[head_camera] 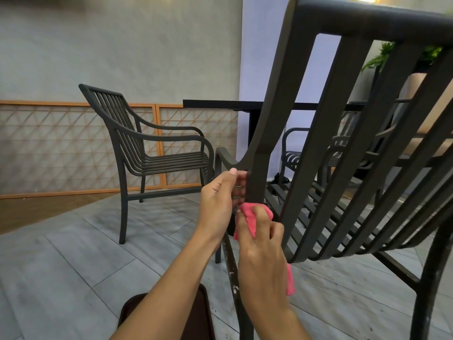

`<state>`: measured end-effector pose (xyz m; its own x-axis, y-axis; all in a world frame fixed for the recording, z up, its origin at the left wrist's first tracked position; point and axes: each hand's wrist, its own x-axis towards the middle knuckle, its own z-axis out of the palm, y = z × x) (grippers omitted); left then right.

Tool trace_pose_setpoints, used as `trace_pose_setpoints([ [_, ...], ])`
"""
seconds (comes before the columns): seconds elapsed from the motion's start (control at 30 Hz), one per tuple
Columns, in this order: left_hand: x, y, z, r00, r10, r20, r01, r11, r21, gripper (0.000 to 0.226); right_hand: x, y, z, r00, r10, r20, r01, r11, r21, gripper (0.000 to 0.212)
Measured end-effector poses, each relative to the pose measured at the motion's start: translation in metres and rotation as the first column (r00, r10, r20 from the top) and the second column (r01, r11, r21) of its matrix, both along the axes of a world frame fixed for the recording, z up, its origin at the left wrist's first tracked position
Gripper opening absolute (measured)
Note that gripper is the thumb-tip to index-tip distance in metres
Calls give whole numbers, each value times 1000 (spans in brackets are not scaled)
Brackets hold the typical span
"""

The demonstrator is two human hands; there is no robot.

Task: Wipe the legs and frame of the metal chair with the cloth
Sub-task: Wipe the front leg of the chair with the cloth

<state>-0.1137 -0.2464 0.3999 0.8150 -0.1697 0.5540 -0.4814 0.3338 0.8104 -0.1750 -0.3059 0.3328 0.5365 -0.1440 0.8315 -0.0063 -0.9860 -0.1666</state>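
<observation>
A dark metal chair (326,123) with a slatted back fills the right side, seen from behind and close up. My left hand (220,200) grips its rear upright just below where the armrest joins. Directly under it, my right hand (262,244) holds a pink cloth (250,217) bunched against the same upright. A tail of the cloth hangs down past my right wrist. The rear leg below my hands shows pale flecks.
A second matching chair (147,153) stands to the left on the grey tiled floor (73,253). A black table (220,104) and another chair (294,153) lie beyond. A dark brown tray-like object (201,315) sits below my arms. A potted plant (416,57) is at the far right.
</observation>
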Motion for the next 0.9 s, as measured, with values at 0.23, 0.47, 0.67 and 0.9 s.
trace_pose_setpoints([
  [0.23,-2,-1,-11,1000,4,31,-5,999,34,15,0,-8,-8,990,141,24,-142,989,30,61],
  [0.47,-3,-1,-26,1000,-5,20,4,1000,29,16,-12,-21,-20,910,208,359,-300,927,224,45],
  [0.67,-4,-3,-32,1000,6,-13,-6,1000,3,22,-3,-22,-8,859,249,447,-419,845,333,51],
  [0.9,-3,-1,-32,1000,-13,-29,13,1000,-5,15,9,-20,-14,816,301,494,-499,798,337,39],
])
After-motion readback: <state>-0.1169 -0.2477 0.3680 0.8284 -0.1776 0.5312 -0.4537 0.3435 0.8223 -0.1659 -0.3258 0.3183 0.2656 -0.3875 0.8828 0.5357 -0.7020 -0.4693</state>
